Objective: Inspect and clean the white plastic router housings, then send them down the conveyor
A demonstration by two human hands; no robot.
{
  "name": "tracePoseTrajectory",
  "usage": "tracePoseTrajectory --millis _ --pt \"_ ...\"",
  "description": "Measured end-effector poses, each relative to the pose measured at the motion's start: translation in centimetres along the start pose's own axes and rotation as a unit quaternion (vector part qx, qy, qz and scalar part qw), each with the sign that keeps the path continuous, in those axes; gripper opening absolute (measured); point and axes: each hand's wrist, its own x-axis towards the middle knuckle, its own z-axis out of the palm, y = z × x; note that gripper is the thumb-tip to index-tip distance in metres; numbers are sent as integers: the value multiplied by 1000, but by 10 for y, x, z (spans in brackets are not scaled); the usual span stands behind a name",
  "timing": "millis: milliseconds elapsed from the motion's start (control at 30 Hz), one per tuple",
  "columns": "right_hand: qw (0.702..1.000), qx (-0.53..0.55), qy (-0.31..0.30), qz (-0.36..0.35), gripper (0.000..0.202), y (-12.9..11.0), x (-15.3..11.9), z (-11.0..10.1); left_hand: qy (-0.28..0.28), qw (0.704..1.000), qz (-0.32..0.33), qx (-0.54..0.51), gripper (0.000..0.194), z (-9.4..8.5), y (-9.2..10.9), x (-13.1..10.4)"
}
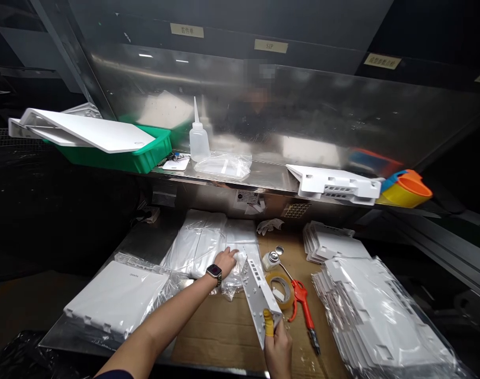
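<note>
My right hand, a yellow cot on its thumb, grips the lower end of a white plastic housing panel. The panel is tilted on edge, with its ribbed, slotted inner side showing. My left hand, with a watch on the wrist, reaches over the clear plastic bags. Its fingers are apart and rest on or just above the bags; I cannot tell which. Another pile of clear bags lies left of that hand.
Bagged white panels lie in a stack at right and another at left. Near the held panel are a tape roll, a red air gun and a small metal-capped bottle. The shelf above holds a green bin and a squeeze bottle.
</note>
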Motion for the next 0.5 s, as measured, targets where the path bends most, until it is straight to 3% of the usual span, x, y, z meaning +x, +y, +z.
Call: tracePoseTrajectory --millis 100,167,333,400,500 --pt "1000 -5 3 15 73 -3 -1 -4 56 998 -25 26 48 -24 2 7" --pt "1000 -5 10 29 69 -7 -3 -9 63 997 -26 29 55 -37 3 11" --pt "981 -40 157 104 66 -20 -8 -32 -19 999 28 1 55 -50 17 16" --pt "980 -54 177 74 63 -25 -8 -40 -49 997 58 -26 54 -47 30 17" --pt "992 -48 115 -33 62 -27 -8 -46 -40 993 92 -64 47 -43 51 19"
